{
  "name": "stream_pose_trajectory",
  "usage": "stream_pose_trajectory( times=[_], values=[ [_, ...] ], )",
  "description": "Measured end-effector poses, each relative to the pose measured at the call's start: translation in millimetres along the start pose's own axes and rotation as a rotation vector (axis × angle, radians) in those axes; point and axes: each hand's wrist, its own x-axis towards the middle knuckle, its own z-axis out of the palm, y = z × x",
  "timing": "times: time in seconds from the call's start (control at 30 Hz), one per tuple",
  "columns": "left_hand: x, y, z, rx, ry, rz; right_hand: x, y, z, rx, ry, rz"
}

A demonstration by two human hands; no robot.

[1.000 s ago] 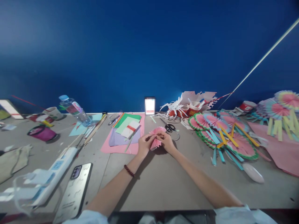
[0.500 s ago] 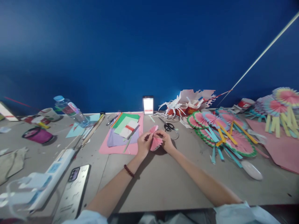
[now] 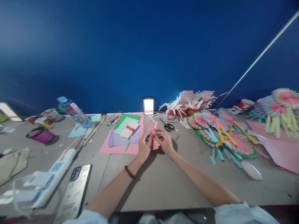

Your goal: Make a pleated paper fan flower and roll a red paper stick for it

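Observation:
A pleated strip of pink paper (image 3: 153,126) stands between my hands above the middle of the table, its folds pinched at the centre. My left hand (image 3: 144,146) closes on its left side, thumb and fingertips at the pinch. From the other side my right hand (image 3: 166,143) grips it, fingers bent and tips close to those of the left. The fingertips partly hide the middle of the paper. Just beyond my right hand lie black-handled scissors (image 3: 169,127). Left of my hands, a stack of coloured sheets rests on a pink sheet (image 3: 105,149).
Finished-looking paper rosettes (image 3: 241,143) with strips spread at the right, beside a white computer mouse (image 3: 251,170). A power strip (image 3: 56,174), a phone (image 3: 73,193), a water bottle (image 3: 74,111) and a purple pen cup (image 3: 40,135) stand at left. A blue wall (image 3: 149,56) bounds the back.
The pleated pink paper has gone from fanned out at both ends to a narrower, more upright bundle. My hands stay almost in place, still pinching it. The view has shifted slightly.

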Motion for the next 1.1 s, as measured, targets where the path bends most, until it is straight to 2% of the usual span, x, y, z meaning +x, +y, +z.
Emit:
stream_pose_trajectory(
  times=[0.17, 0.23, 0.33, 0.47, 0.57, 0.67, 0.77, 0.9, 1.1],
  values=[
    [-1.5, -5.3, 1.1, -0.014, 0.028, -0.009, 1.4, -0.5, -7.8, -0.244, -0.014, -0.294],
    [-1.5, -6.7, 1.6, -0.016, 0.032, 0.004, 2.4, 0.5, -10.4, -0.275, -0.046, -0.322],
    [-1.7, -7.6, 3.8, -0.033, 0.048, 0.044, 3.3, 1.3, -13.7, -0.232, -0.117, -0.290],
    [-1.6, -10.8, 10.0, -0.131, 0.061, -0.024, 4.3, 3.0, -14.2, -0.064, -0.203, -0.133],
    [0.3, -14.9, 13.6, -0.136, 0.101, -0.061, 6.5, 5.8, -10.8, 0.063, -0.180, 0.045],
    [3.2, -18.0, 14.0, -0.117, 0.124, -0.079, 9.2, 8.2, -6.8, 0.123, -0.146, 0.162],
    [4.8, -19.1, 11.6, -0.086, 0.107, -0.066, 10.9, 7.6, -4.5, 0.214, -0.137, 0.287],
    [4.2, -20.4, 8.8, 0.020, 0.084, 0.005, 12.3, 3.0, -6.6, 0.406, -0.193, 0.482],
    [2.4, -24.0, 8.1, 0.021, -0.031, -0.045, 18.5, 0.3, -17.5, 0.539, -0.288, 0.646]
  ],
)
